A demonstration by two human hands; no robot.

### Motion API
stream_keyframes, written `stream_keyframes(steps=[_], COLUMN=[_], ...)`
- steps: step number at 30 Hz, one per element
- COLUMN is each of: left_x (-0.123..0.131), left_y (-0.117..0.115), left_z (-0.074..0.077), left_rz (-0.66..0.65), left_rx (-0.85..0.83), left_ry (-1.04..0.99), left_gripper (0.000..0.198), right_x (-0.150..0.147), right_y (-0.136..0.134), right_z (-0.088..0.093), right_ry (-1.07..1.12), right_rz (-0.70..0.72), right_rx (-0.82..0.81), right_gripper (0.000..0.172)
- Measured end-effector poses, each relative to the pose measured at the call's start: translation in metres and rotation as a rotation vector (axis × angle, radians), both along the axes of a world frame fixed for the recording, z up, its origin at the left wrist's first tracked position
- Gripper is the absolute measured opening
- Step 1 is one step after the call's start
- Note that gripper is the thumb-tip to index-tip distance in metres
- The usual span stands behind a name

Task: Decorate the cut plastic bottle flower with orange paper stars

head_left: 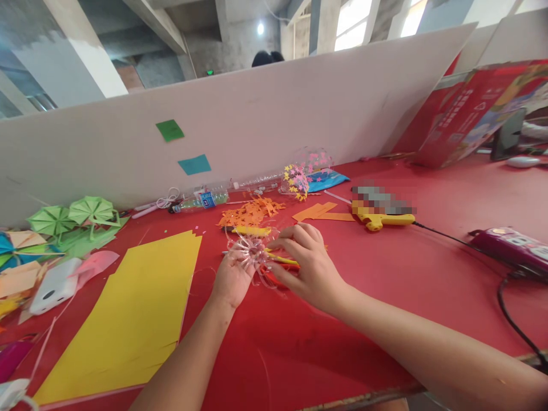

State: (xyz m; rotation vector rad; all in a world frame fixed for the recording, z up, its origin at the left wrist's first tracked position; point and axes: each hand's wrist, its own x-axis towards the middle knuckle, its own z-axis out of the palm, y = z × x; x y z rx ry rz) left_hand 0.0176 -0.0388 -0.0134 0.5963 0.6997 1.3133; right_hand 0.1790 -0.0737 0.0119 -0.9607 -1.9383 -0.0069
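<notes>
Near the middle of the table, my left hand (234,279) grips a clear plastic bottle piece (252,253) cut into thin strips that fan out like a flower. My right hand (310,265) is at the piece's right edge, with its thumb and fingers curved and apart; whether the fingertips touch a strip is hard to see. Under and behind the plastic lie a yellow-handled tool (250,231) and a red-and-yellow item (282,267), both partly hidden. A pile of orange paper stars (250,212) sits just beyond my hands.
Yellow paper sheets (128,308) lie left, with green paper umbrellas (92,210) and a white device (55,285) farther left. A plastic bottle (205,198) and a star-covered clear piece (303,174) are along the white partition (257,120). Right are a yellow glue gun (377,220) and purple power strip (511,248).
</notes>
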Motion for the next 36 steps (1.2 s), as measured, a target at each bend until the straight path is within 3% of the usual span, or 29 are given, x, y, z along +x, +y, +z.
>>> stream_keyframes(steps=[8,15,28,36], left_x=[-0.0011,-0.0002,-0.0007,0.0001], left_y=[0.0012,0.0002,0.0015,0.0014], left_z=[-0.0047,-0.0007,-0.0031,-0.0033], left_rz=[-0.024,-0.009,-0.001,0.003], left_rx=[0.004,0.004,0.004,0.005], left_ry=[0.009,0.023,0.009,0.009], left_gripper=[0.019,0.015,0.021,0.022], right_x=[-0.0001,0.0000,-0.0010,-0.0013], right_y=[-0.0013,-0.0009,0.0010,0.0021], right_z=[0.0018,0.0005,-0.0022,-0.0027], right_ry=[0.041,-0.035,0.063,0.056], right_rz=[0.053,0.041,0.027,0.038], right_rx=[-0.002,-0.032,0.036,0.032], right_gripper=[0.009,0.012,0.021,0.018])
